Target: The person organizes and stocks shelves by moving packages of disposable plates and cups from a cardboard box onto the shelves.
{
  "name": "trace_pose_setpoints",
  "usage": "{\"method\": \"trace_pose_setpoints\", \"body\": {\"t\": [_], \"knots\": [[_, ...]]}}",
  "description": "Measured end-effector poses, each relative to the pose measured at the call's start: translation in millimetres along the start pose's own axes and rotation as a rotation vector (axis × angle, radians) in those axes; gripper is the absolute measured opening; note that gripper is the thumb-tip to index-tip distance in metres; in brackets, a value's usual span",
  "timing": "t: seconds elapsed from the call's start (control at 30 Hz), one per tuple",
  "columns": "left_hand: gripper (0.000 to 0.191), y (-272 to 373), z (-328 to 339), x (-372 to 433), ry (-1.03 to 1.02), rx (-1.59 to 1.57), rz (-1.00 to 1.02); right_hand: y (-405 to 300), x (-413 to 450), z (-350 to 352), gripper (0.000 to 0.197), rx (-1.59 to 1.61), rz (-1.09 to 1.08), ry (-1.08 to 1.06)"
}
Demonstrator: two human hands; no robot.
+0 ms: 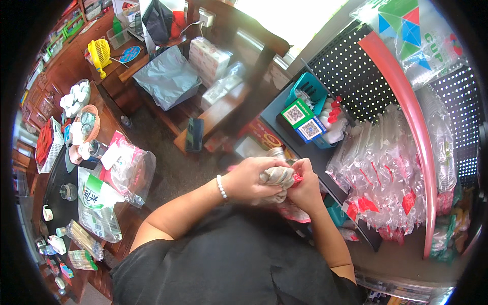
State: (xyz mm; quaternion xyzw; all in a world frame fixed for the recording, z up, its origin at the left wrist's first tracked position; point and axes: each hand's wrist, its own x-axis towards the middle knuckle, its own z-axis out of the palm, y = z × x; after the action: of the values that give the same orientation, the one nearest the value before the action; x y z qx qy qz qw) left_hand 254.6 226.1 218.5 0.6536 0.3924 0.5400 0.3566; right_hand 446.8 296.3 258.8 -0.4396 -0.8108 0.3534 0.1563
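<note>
In front of my chest, my left hand (pixel 249 179), with a white bead bracelet (pixel 221 187) on the wrist, is closed around a bunched, striped cloth (pixel 280 178). My right hand (pixel 306 186) meets it from the other side, its fingers pinching a small red-and-white patterned piece (pixel 297 179) at the cloth's edge. Pink-and-white patterned material (pixel 293 213) hangs below the right hand; whether it joins the cloth is hidden. Just above the hands shows the end of a pale, rounded object (pixel 276 153), too blurred to name.
At right, a black pegboard shelf (pixel 343 72) bears many plastic-wrapped packs (pixel 385 167) and a teal basket (pixel 307 89). A wooden bench (pixel 228 114) ahead carries a phone (pixel 194 135) and a bag-covered bin (pixel 167 80). The table (pixel 57 198) at left holds bagged goods and baskets (pixel 97 124).
</note>
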Motion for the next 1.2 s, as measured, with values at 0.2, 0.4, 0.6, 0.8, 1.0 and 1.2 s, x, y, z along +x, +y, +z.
{"method": "trace_pose_setpoints", "body": {"t": [0.2, 0.4, 0.6, 0.8, 1.0, 1.2], "knots": [[0.047, -68, -18, -57, -0.308, 0.587, -0.449, 24, -8, -46, 0.044, 0.172, -0.039, -0.113], [0.049, -86, -55, -106, 0.131, -0.272, -0.649, 27, -13, -87, 0.029, 0.419, 0.098, -0.026], [0.040, -44, -53, -59, -0.015, -0.215, -0.146, 34, -13, -85, 0.029, 0.550, 0.173, -0.042], [0.028, -37, -7, -18, 0.123, -0.543, -0.278, 43, -12, -87, 0.031, 0.709, 0.153, -0.130], [0.027, -47, 4, -8, 0.249, -0.459, -0.305, 47, -25, -82, 0.034, 0.770, 0.191, -0.034], [0.027, -55, -32, -13, -0.113, -0.489, -0.425, 44, -39, -80, 0.037, 0.714, 0.150, -0.044]]}}
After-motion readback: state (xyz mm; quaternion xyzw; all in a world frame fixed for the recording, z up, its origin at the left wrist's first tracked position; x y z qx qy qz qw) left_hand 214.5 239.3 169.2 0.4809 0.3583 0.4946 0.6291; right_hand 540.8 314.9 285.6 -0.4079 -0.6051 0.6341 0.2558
